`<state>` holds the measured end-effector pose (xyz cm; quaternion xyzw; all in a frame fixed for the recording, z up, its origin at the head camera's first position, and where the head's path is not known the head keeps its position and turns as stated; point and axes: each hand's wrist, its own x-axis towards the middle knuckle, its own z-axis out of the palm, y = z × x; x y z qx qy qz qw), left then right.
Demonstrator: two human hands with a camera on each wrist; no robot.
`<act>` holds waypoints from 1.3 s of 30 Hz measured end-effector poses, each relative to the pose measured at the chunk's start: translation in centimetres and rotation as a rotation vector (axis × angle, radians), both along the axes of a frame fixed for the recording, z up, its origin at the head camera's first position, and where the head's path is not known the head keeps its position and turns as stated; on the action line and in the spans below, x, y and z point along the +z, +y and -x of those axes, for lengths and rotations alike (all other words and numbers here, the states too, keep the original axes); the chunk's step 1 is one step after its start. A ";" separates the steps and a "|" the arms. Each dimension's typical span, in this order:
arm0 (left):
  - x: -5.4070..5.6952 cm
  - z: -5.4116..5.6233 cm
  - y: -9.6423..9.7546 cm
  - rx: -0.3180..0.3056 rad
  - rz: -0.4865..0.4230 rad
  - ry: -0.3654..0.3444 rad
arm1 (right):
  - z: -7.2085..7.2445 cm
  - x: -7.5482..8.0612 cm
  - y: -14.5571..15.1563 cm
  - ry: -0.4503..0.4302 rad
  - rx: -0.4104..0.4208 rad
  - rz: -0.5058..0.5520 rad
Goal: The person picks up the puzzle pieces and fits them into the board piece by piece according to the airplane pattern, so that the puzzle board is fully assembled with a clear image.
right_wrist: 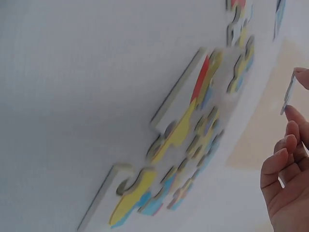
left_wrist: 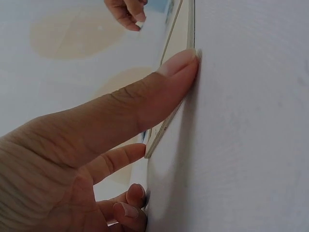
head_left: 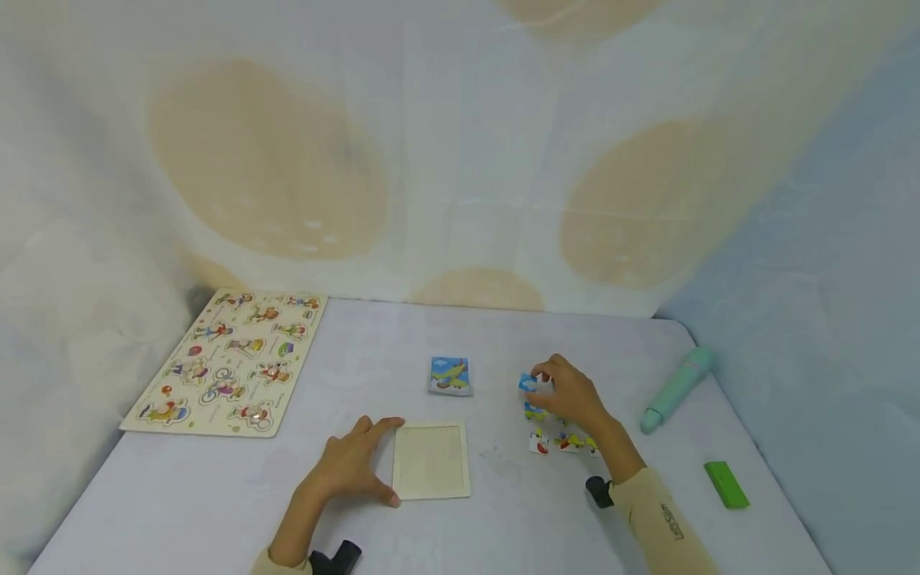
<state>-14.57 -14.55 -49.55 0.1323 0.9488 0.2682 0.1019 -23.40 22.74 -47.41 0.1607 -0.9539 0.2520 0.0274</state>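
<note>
A square wooden puzzle tray [head_left: 431, 461] lies on the table. My left hand [head_left: 352, 461] grips it across the left side, thumb at the near corner and forefinger at the far one. In the left wrist view the thumb [left_wrist: 178, 70] presses against the tray's edge. My right hand [head_left: 568, 391] is above the loose jigsaw pieces [head_left: 569, 442] to the right. Between its thumb and a finger it pinches one thin puzzle piece [right_wrist: 288, 94], seen edge-on in the right wrist view; its picture is hidden.
Behind the tray sits a small square plane picture [head_left: 449, 375]. A large peg puzzle board [head_left: 230, 363] lies at the far left. On the right are a mint-green cylinder [head_left: 676, 391] and a green block [head_left: 727, 485]. Patterned cloth [head_left: 460, 160] hangs behind the table.
</note>
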 end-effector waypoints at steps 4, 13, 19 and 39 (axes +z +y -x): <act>0.0 0.0 -0.1 0.004 -0.006 -0.003 | -0.7 0.1 -1.1 -0.008 0.034 -0.013; -0.1 0.2 -0.1 0.013 -0.023 -0.009 | -2.1 0.1 -3.7 -0.015 0.070 -0.015; -0.3 0.2 0.0 0.011 -0.014 -0.009 | -3.1 -0.2 -5.4 -0.003 0.095 -0.038; -0.4 0.1 0.2 0.026 0.005 0.014 | -5.1 -0.4 -9.0 0.039 0.212 -0.033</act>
